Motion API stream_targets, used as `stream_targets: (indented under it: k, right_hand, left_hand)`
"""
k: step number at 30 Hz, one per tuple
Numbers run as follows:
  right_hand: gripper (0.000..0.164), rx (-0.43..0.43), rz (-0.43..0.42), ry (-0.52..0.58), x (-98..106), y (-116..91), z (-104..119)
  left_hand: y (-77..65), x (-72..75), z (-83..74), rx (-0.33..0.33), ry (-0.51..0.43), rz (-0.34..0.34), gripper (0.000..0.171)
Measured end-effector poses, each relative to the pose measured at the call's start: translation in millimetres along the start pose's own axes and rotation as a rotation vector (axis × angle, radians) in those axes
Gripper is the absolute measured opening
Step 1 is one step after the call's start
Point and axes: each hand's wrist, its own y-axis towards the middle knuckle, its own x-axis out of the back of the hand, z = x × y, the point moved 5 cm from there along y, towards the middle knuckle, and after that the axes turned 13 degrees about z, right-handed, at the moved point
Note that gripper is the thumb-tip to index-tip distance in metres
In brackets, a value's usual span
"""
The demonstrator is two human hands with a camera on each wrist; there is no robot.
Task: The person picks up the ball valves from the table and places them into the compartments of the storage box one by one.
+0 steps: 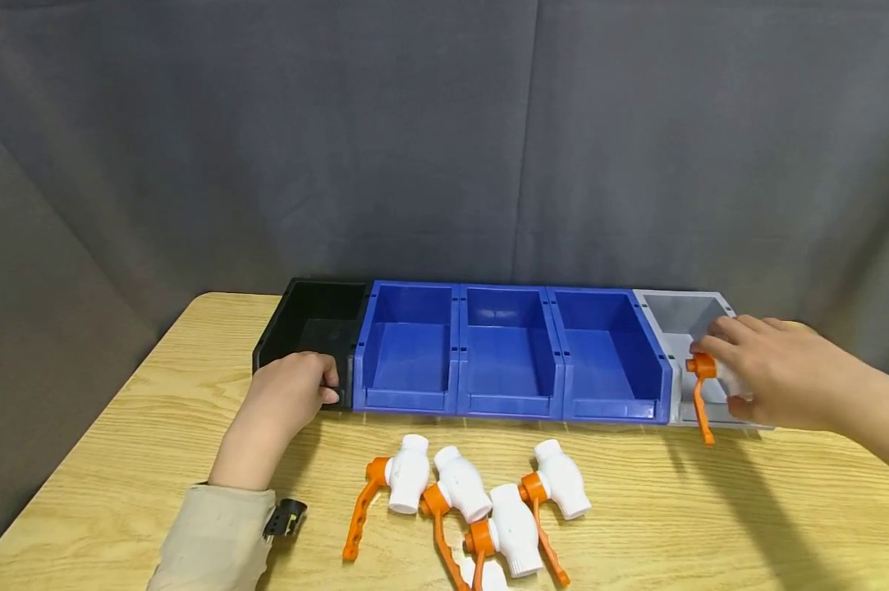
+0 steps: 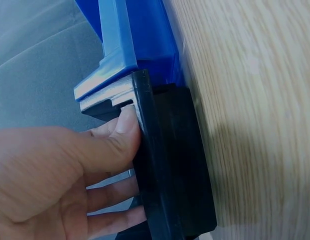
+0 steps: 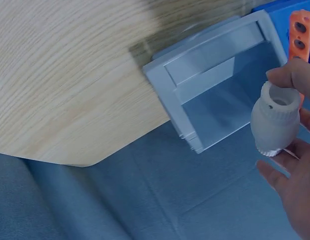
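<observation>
My left hand (image 1: 292, 390) grips the front edge of the black bin (image 2: 177, 165), its thumb on the rim and the other fingers behind the wall. Over the front part of the light grey bin (image 1: 667, 330), my right hand (image 1: 791, 369) holds a white plastic ball valve (image 3: 275, 124) with an orange lever handle (image 1: 701, 402). In the right wrist view, thumb and fingers pinch the valve, whose open end faces the camera. The handle hangs down past the grey bin's front in the head view.
Three blue bins (image 1: 413, 353) stand in a row between the black and grey ones. Several more white valves (image 1: 514, 529) with orange handles lie grouped on the wooden table (image 1: 156, 394), close to its front. A dark grey curtain (image 1: 444, 148) hangs behind.
</observation>
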Motion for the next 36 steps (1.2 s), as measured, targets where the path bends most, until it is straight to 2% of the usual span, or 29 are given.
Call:
stream_targets:
  k: [3, 7, 10, 15, 22, 36]
  right_hand:
    - [0.057, -0.007, 0.030, 0.012, -3.5, 2.1, -6.8]
    - [0.058, -0.072, 0.155, 0.039, -8.8, 8.7, -15.7]
    - [0.057, -0.104, 0.213, 0.055, -11.7, 13.9, -21.5]
    - [0.058, -0.131, 0.234, 0.080, -15.7, 21.7, -31.4]
    - [0.062, -0.231, 0.291, 0.131, -22.3, 33.1, -49.1]
    - [0.064, -0.316, 0.355, 0.173, -43.1, 42.8, -58.7]
  left_hand:
    - [0.0, 0.2, -0.9, 0.004, -0.003, 0.005, 0.015]
    - [-0.5, 0.1, -0.6, 0.011, -0.006, 0.016, 0.014]
    - [-0.8, 0.0, -0.2, 0.012, -0.010, 0.023, 0.014]
    - [-1.0, -0.7, 0.5, 0.014, -0.013, 0.024, 0.014]
    - [-0.4, -0.4, 2.4, 0.006, -0.015, 0.012, 0.013]
    - [0.2, -0.1, 1.1, 0.013, -0.022, 0.023, 0.014]
